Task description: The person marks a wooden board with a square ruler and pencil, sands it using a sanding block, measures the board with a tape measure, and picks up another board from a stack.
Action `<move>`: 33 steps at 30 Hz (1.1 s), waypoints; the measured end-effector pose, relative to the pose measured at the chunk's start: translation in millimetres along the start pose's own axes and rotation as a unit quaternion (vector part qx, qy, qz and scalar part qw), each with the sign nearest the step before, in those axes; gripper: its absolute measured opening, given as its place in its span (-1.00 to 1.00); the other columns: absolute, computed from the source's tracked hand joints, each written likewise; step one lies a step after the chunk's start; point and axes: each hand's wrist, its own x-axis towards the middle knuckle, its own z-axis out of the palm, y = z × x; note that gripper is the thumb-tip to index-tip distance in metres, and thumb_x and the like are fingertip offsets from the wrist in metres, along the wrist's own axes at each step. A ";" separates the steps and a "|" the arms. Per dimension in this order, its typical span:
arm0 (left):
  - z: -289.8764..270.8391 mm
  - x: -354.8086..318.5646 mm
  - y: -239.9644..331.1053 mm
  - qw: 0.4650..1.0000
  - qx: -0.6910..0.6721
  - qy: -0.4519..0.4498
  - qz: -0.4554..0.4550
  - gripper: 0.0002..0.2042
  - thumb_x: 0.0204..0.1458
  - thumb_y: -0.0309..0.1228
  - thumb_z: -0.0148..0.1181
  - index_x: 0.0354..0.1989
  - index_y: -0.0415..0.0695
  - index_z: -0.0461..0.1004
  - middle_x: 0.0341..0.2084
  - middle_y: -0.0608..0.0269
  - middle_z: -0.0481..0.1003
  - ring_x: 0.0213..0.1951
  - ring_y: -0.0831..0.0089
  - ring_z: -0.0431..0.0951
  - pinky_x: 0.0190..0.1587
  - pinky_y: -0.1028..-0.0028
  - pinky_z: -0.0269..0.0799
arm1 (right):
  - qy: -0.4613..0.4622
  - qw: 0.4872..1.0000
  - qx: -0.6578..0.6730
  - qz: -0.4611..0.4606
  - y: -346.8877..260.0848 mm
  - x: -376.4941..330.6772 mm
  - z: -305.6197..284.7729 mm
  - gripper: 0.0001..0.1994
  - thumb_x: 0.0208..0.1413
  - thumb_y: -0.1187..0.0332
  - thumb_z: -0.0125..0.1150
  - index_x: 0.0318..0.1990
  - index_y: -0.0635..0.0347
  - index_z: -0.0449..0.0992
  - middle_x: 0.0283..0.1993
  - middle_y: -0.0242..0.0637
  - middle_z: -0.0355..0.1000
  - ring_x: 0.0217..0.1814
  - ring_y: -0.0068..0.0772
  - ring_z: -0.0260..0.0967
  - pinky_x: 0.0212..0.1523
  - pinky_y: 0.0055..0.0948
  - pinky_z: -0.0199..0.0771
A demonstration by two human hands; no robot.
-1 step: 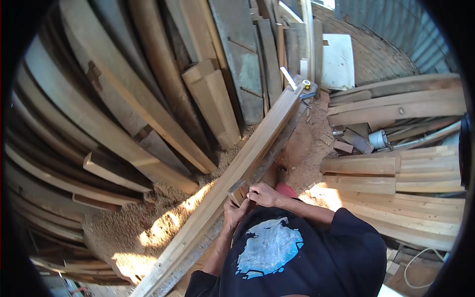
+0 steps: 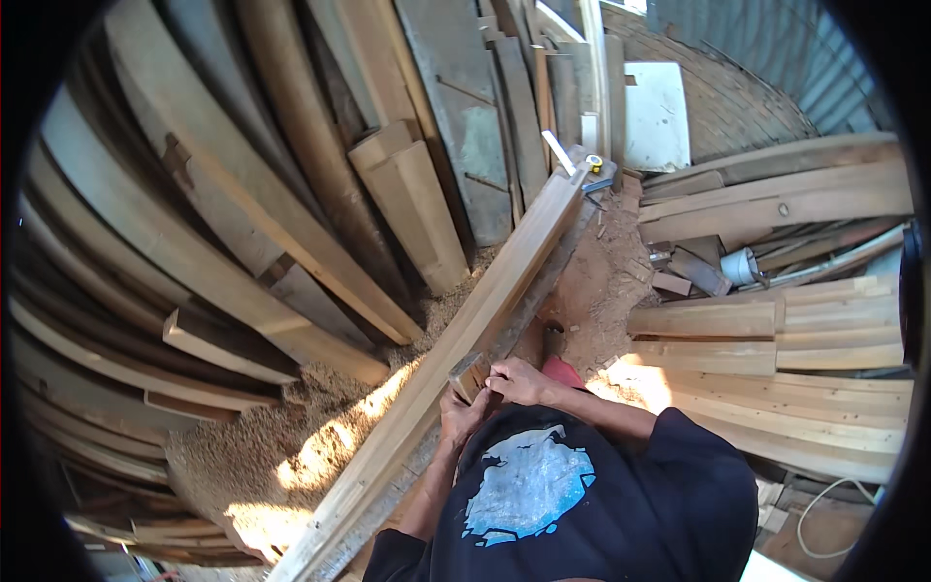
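A short, brown wooden block (image 2: 467,374) with a dark face is held up against my front, over the edge of a long planed beam (image 2: 490,310). My left hand (image 2: 462,415) is closed round its lower end from the left. From the right, my right hand (image 2: 519,381) has its fingers bent and pressed at the block's near side. Whether the block is part of a tool I cannot tell. The beam runs diagonally from the lower left to the upper middle and rests on a rough grey support plank (image 2: 519,325). Fingertips of both hands are partly hidden.
At the beam's far end lie a yellow tape measure (image 2: 594,164) and a white strip (image 2: 558,152). Many boards (image 2: 281,223) lean along the left. More planks (image 2: 776,417) are stacked at right, near a white cup-like container (image 2: 740,267). Shavings (image 2: 218,451) cover the ground.
The whole view has shifted very slightly. Both hands stay on the wooden block in the same place.
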 end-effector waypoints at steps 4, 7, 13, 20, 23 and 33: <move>32.3 29.8 20.8 0.999 0.025 -0.027 0.016 -0.58 0.08 -0.39 0.44 0.10 -0.26 0.53 -0.11 0.12 0.67 -0.10 0.39 0.66 0.00 0.34 0.60 | 0.011 1.000 0.021 0.013 18.5 -1.4 -41.4 -0.66 0.27 0.19 0.18 -0.35 0.36 0.57 -0.48 -0.14 0.51 -0.38 -0.42 0.49 -0.34 -0.27 0.47; 52.0 54.8 33.2 0.998 0.061 -0.025 -0.001 -0.59 0.08 -0.38 0.45 0.08 -0.28 0.54 -0.12 0.12 0.67 -0.10 0.39 0.67 0.00 0.34 0.60 | -0.014 0.987 0.158 0.018 36.9 6.4 -73.1 -0.70 0.28 0.24 0.16 -0.32 0.34 0.59 -0.41 -0.25 0.54 -0.33 -0.50 0.48 -0.29 -0.35 0.47; 89.6 116.9 61.9 0.998 0.059 0.006 -0.025 -0.53 0.08 -0.34 0.46 0.12 -0.33 0.54 -0.10 0.09 0.67 -0.09 0.38 0.67 0.01 0.33 0.60 | 0.028 0.973 0.223 0.047 95.8 30.4 -143.5 -0.74 0.27 0.28 0.14 -0.22 0.30 0.66 -0.29 -0.29 0.61 -0.21 -0.48 0.52 -0.16 -0.38 0.50; 129.9 166.5 87.7 0.999 0.037 -0.007 0.009 -0.60 0.12 -0.36 0.45 0.08 -0.30 0.56 -0.12 0.18 0.67 -0.12 0.45 0.65 0.00 0.37 0.59 | 0.110 0.982 -0.022 0.152 188.2 22.5 -221.1 -0.75 0.22 0.26 0.12 -0.17 0.19 0.68 -0.17 -0.04 0.65 -0.07 -0.03 0.60 0.00 -0.12 0.56; 136.2 166.9 89.0 0.999 0.037 -0.034 -0.018 -0.62 0.13 -0.36 0.43 0.06 -0.28 0.55 -0.13 0.22 0.65 -0.14 0.49 0.63 -0.03 0.40 0.57 | 0.114 0.973 -0.058 0.192 217.9 15.4 -227.0 -0.73 0.21 0.24 0.09 -0.16 0.15 0.68 -0.10 0.03 0.65 0.02 0.12 0.60 0.07 0.00 0.55; 79.5 156.5 65.5 0.990 0.086 -0.103 0.033 -0.65 0.17 -0.34 0.41 0.03 -0.30 0.55 -0.18 0.20 0.64 -0.17 0.49 0.61 -0.08 0.41 0.56 | 0.202 0.922 -0.052 0.327 273.8 -77.5 -118.4 -0.71 0.07 0.29 0.07 -0.29 0.23 0.71 -0.17 0.12 0.63 -0.06 0.16 0.61 -0.03 -0.02 0.61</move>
